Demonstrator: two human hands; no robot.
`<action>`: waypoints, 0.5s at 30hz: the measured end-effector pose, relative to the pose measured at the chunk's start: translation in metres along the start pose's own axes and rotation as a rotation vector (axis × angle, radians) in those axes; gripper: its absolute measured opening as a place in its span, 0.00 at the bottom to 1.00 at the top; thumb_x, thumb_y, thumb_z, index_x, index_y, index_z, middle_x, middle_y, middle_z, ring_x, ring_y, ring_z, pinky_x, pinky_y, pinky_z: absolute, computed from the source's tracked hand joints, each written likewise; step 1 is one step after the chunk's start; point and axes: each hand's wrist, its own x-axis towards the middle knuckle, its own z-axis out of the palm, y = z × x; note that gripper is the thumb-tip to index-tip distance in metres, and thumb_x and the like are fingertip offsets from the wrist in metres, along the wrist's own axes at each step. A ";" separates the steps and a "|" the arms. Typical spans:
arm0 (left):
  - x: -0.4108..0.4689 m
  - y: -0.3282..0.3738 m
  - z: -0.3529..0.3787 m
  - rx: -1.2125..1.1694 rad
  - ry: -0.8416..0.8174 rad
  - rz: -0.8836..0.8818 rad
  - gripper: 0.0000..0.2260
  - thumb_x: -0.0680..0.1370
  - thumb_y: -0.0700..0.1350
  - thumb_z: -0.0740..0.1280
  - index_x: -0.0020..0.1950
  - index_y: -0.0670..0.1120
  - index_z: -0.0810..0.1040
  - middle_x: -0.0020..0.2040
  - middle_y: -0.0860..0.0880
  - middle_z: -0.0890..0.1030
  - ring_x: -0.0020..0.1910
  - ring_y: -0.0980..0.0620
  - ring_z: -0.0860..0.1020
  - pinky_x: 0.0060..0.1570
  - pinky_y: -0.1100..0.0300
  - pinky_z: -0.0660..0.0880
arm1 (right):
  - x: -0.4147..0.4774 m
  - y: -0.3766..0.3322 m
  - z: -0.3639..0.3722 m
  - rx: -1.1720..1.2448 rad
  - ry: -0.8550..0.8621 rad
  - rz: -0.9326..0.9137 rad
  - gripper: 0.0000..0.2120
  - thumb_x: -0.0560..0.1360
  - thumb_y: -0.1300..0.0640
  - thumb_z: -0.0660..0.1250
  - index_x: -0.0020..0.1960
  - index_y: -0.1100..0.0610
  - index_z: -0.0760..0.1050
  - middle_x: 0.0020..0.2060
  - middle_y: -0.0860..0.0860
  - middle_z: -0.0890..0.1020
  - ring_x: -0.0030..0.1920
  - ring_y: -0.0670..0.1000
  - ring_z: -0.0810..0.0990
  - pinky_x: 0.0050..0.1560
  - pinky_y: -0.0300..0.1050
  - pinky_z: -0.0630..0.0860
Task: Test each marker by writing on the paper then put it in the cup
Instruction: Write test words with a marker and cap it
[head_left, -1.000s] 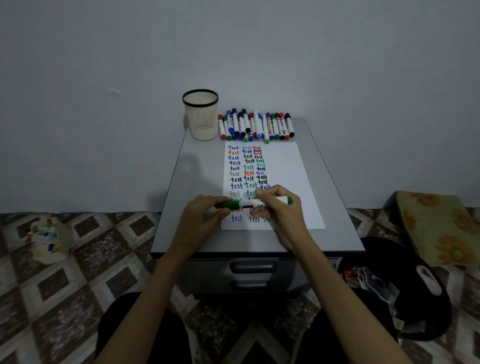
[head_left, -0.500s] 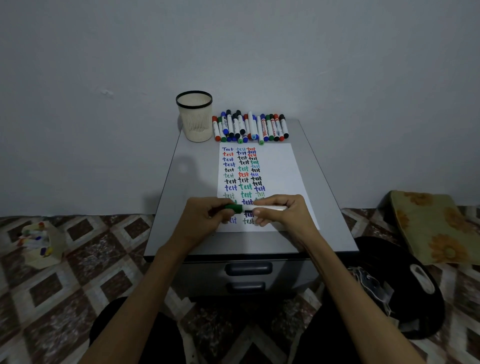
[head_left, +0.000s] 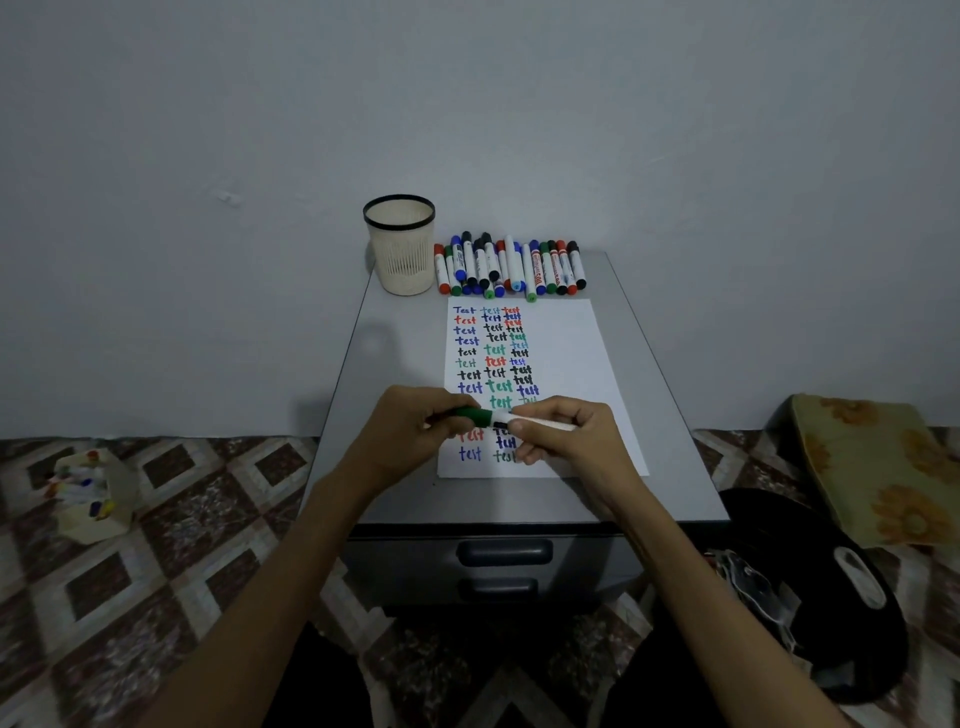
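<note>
Both forearms reach in from the lower edge of the view and meet over the near end of the paper (head_left: 571, 353). The left hand (head_left: 410, 431) is turned knuckles up, its fingers curled round the green cap (head_left: 475, 414) of a marker (head_left: 506, 415). The right hand (head_left: 566, 441) pinches the white barrel between the thumb and bent fingers. The marker lies roughly level, running left to right between the two hands. Cap and barrel meet in the gap between the hands; whether the cap is pushed fully on cannot be told. The marker hangs over the lowest rows of the written "test" words.

The sheet lies right of centre on the grey cabinet top (head_left: 395, 374). Its near edge stops short of the cabinet's front edge, and its far edge ends just before the row of markers (head_left: 511, 267) by the wall. The right half of the sheet bears no writing. A bare strip of cabinet top runs left of the sheet from the left hand to the cup (head_left: 402, 249). The cup stands upright at the far left corner, just beside the row. Two drawers (head_left: 504, 552) face the person. On the floor, a small box (head_left: 88, 493) sits well apart to the left, and a black bag (head_left: 810, 582) lies near the cabinet's right side.
</note>
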 end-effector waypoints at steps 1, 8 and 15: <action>0.000 -0.002 0.001 -0.011 0.003 -0.022 0.13 0.73 0.47 0.66 0.54 0.43 0.81 0.45 0.48 0.83 0.42 0.60 0.78 0.43 0.69 0.75 | 0.002 -0.002 -0.002 -0.043 -0.010 -0.012 0.09 0.70 0.67 0.74 0.49 0.66 0.82 0.37 0.61 0.84 0.32 0.53 0.81 0.35 0.42 0.80; 0.003 -0.017 0.010 0.011 -0.013 -0.211 0.19 0.74 0.56 0.62 0.58 0.46 0.78 0.54 0.47 0.81 0.50 0.52 0.79 0.49 0.59 0.78 | 0.032 -0.010 -0.018 -0.567 -0.051 -0.102 0.10 0.68 0.60 0.77 0.49 0.54 0.84 0.41 0.46 0.83 0.43 0.53 0.82 0.40 0.44 0.81; -0.017 -0.038 0.014 0.417 -0.019 -0.475 0.31 0.77 0.60 0.45 0.73 0.42 0.60 0.73 0.44 0.62 0.73 0.49 0.58 0.73 0.53 0.49 | 0.107 -0.047 -0.010 -0.317 0.191 -0.151 0.08 0.72 0.61 0.72 0.51 0.56 0.80 0.39 0.55 0.82 0.35 0.48 0.75 0.34 0.38 0.75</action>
